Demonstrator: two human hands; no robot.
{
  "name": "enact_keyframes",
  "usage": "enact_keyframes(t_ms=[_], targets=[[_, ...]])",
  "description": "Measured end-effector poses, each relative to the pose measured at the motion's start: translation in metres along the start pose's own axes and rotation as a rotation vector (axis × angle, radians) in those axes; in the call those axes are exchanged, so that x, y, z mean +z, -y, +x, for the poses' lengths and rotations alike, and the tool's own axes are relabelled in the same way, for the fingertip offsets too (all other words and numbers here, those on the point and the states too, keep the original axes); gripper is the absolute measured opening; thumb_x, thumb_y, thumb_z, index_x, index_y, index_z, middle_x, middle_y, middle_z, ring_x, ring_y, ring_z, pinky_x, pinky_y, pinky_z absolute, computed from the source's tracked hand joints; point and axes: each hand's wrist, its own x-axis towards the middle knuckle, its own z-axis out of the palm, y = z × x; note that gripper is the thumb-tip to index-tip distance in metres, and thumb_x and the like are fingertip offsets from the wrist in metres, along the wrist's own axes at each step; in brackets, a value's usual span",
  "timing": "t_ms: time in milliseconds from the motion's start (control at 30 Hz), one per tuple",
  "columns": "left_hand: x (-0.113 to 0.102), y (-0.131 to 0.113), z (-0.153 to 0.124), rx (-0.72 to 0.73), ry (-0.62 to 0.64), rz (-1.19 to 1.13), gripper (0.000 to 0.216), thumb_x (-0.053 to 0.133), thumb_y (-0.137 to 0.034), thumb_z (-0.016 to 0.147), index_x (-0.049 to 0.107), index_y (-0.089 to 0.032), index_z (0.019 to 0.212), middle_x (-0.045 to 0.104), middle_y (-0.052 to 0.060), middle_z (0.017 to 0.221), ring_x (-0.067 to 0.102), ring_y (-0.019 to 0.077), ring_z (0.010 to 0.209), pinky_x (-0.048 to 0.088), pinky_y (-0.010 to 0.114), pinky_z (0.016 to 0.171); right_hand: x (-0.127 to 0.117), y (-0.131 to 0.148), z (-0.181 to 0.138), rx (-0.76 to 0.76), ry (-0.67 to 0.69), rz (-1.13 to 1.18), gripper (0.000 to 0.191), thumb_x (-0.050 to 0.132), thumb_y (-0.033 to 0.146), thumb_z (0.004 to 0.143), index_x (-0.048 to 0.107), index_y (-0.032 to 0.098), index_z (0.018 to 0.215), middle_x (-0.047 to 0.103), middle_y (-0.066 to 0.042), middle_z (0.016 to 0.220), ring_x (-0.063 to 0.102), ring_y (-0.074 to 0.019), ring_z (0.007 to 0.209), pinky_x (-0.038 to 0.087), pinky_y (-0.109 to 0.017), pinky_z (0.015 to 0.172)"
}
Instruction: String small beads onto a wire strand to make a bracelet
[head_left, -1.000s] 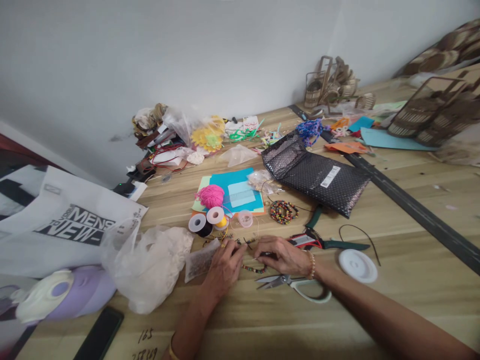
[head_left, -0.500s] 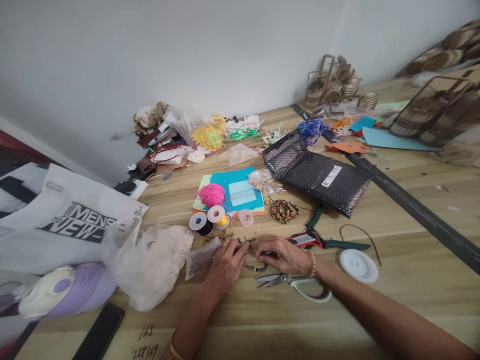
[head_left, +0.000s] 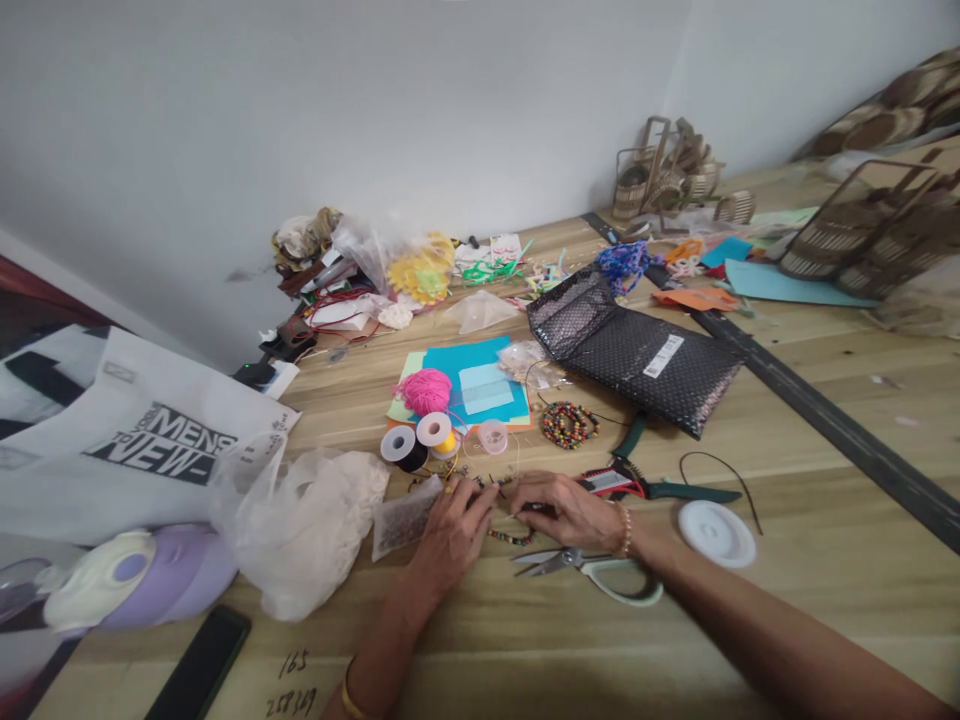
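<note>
My left hand [head_left: 452, 530] and my right hand [head_left: 568, 511] lie close together on the wooden table [head_left: 787, 560], fingers pinched around a short string of coloured beads [head_left: 510, 538] that curves between them. What exactly each fingertip grips is too small to see. A small clear bag of beads [head_left: 403, 516] lies just left of my left hand. Scissors [head_left: 592, 570] with pale handles rest just under my right wrist. Green-handled pliers [head_left: 645, 485] lie right behind my right hand.
Thread spools [head_left: 416, 442], pink yarn [head_left: 424, 390], a coil of coloured beads [head_left: 568, 423], blue paper [head_left: 472, 385], a black padded mailer [head_left: 637, 355] and a white lid [head_left: 716, 532] lie around. A white plastic bag [head_left: 300, 530], a printed bag [head_left: 142, 450] and a phone [head_left: 199, 665] lie left. Woven baskets [head_left: 862, 235] stand far right.
Both hands stay in place at the bead string with only slight finger movement. The view has shifted a little.
</note>
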Motion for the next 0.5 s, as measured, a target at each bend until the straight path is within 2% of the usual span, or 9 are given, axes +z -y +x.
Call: enact_keyframes(t_ms=[167,333,500], targets=[[0.005,0.004,-0.002,-0.001,-0.128,-0.070,0.029,0.047,-0.013,0.091,0.063,-0.017,0.115,0.060,0.009,0.096,0.057,0.0213,0.092,0.053,0.037,0.083,-0.003,0.001,-0.001,0.108,-0.018,0.096,0.018,0.049,0.022,0.094,0.065,0.015,0.089,0.064,-0.006,0.083,0.058,-0.0158,0.075,0.046,-0.024,0.070],[0.002,0.010,-0.003,-0.065,-0.295,-0.118,0.023,0.050,-0.014,0.090,0.067,-0.017,0.105,0.063,0.007,0.089,0.059,0.0198,0.085,0.052,0.034,0.078,-0.004,-0.002,-0.001,0.101,-0.085,0.129,0.021,0.049,0.027,0.095,0.066,0.015,0.089,0.064,-0.007,0.087,0.060,-0.0170,0.081,0.046,-0.026,0.075],[-0.007,0.019,-0.005,-0.154,-0.367,-0.170,0.021,0.051,-0.015,0.090,0.068,-0.017,0.103,0.063,0.007,0.088,0.060,0.0187,0.083,0.051,0.032,0.077,-0.004,-0.001,-0.001,0.150,-0.119,0.179,0.025,0.051,0.034,0.094,0.067,0.015,0.090,0.066,-0.008,0.087,0.062,-0.0180,0.081,0.047,-0.028,0.074]])
